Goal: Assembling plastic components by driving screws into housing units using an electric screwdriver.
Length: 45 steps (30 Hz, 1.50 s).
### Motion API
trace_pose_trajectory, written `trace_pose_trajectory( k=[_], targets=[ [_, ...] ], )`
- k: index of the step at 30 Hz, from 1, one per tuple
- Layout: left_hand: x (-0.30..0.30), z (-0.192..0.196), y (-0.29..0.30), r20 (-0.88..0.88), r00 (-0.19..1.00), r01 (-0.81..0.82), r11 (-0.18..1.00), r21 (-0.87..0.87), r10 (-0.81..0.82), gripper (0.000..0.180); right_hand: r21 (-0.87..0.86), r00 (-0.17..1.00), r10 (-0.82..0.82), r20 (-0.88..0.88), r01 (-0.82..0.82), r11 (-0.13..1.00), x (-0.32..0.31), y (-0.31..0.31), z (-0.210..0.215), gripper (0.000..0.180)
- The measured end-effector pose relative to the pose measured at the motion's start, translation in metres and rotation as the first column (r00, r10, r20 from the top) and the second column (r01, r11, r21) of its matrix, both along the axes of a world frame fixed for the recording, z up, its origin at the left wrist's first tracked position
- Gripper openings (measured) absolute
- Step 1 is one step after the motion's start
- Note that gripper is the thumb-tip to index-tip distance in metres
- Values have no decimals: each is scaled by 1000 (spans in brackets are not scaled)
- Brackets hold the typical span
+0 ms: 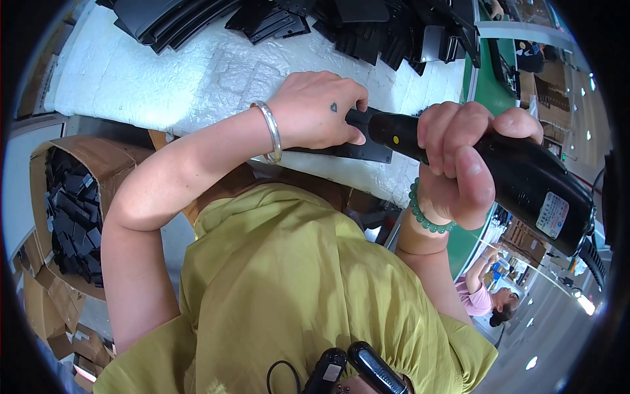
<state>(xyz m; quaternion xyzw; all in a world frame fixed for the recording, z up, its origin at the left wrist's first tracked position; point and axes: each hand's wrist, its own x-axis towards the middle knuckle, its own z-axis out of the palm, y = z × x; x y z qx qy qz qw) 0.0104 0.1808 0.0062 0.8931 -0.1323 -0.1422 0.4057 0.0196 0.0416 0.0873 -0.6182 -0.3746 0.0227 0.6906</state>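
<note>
My right hand (456, 161), with a green bead bracelet on its wrist, is closed round the barrel of a black corded power tool (541, 180). Its narrow front end points left, toward my other hand, and its cord leaves from the rear. At the near edge of the padded table, my left hand (315, 111) is closed on a thin black plate (371, 151), thumb pressed on it. The tool's tip reaches between thumb and index finger, over the plate. The palm hides the rest of my left fingers and part of the plate.
Several stacks of black plates (262, 23) line the far side of the white-padded table (216, 79). A cardboard box (98, 157) of black pieces stands at left. Another person (482, 295) in pink is off to the right.
</note>
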Motion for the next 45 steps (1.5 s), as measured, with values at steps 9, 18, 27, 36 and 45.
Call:
trace_pose_trajectory(
  k=[9, 18, 27, 36, 45],
  targets=[
    [-1, -11, -4, 71, 996, -43, 997, -63, 48, 37, 133, 990, 130, -58, -121, 984, 8, -9, -1, 36],
    [-1, -9, -3, 46, 998, -37, 997, -63, 40, 37, 91, 990, 136, -49, -131, 987, 7, -6, 2, 29],
    [-9, -3, 3, 106, 994, -39, 999, -22, 41, 36, 95, 994, 61, -90, -53, 994, 2, -15, 2, 31],
    [-8, 0, 4, -4, 997, 81, 995, 58, -81, 36, 460, 964, -208, -163, 261, 849, -17, -105, -11, 33],
    [-15, 1, -6, 553, 833, 30, 1000, 4, -27, 38, 319, 848, -497, -184, 529, 786, -10, -99, -46, 31]
  ],
)
